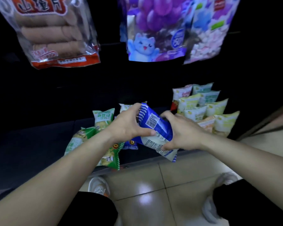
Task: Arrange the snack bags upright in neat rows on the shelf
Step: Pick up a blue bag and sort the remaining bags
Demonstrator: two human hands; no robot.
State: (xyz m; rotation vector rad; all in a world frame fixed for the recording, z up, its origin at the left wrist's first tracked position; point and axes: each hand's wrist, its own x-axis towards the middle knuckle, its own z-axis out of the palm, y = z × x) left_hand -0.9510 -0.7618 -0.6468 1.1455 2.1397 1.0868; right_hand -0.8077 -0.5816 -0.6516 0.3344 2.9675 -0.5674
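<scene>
Near the shelf's (39, 136) front edge, left of middle, I see green bags (95, 144) lying tumbled and overlapping, not yet stood up; the left hand (127, 124) curls its fingers over the upper end of a blue bag (155, 128); that bag hangs tilted over the front edge, barcode toward me; the right hand (183, 132) grips its lower end, fingers bent round it; toward the right end, yellow bags (207, 108) stand upright in rows; I judge the job about half done, with the blue and green bags left.
</scene>
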